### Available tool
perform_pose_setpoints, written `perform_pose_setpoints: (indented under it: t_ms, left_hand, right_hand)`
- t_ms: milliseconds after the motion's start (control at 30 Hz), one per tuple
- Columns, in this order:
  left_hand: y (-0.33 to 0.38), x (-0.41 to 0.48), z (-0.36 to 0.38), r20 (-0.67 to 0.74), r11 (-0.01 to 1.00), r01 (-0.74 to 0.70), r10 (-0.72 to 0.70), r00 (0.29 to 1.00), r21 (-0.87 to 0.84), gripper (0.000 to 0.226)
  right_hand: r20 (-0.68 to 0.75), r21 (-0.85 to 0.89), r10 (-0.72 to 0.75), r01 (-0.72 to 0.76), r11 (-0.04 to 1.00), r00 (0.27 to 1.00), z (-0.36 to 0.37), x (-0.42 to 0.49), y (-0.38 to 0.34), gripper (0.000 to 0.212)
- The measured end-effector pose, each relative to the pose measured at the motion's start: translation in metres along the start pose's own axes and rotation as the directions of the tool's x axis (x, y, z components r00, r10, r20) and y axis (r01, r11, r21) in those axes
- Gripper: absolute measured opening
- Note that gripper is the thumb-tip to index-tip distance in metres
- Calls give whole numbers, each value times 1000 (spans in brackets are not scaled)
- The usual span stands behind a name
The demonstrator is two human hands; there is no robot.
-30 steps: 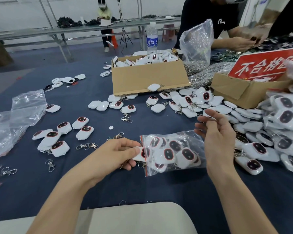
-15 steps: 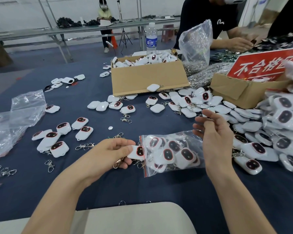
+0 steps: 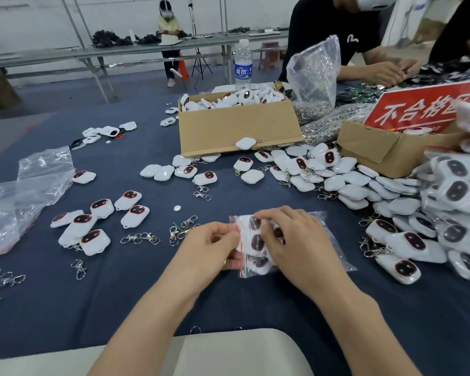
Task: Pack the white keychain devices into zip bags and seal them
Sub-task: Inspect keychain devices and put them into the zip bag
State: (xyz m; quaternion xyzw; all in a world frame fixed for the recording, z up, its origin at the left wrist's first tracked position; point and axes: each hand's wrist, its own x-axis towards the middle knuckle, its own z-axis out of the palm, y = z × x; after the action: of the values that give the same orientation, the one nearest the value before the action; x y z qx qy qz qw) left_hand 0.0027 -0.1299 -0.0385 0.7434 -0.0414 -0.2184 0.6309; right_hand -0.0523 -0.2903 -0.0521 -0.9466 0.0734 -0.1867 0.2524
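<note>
Toward the middle of the near edge of the surface (image 3: 147,294), the zip bag (image 3: 329,240) is laid flat, mouth to the left, with several white keychain devices (image 3: 257,242) seen inside. The bag is pinched at its red zip strip (image 3: 238,240) by the left hand (image 3: 215,246). Just behind the strip it is clasped under the curled fingers (image 3: 277,213) of the right hand (image 3: 293,240). Step judged: filling done, sealing in hand. Whether the strip is closed yet cannot be told. The next move calls for both rails to be lined up and pressed along the full strip, nothing caught between. Loose devices (image 3: 101,221) are left toward the left edge.
</note>
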Motion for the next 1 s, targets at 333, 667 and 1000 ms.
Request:
perform_pose_setpoints:
  t_ms: [333,667,1000]
  left_hand:
    - [2,-14,19,-22,920,-183,203,979,345,20]
    - [19,-23,10,52,838,-387,399,915,384,22]
    - [35,-40,0,199,717,-486,452,870,499,22]
  right_hand:
    - [-20,-54,74,-75,996,997,-1,0,-6,27]
    - [133,81,240,-252,964,961,-39,7,-10,40]
    - [473,331,138,-320,888,870,-56,10,-5,44]
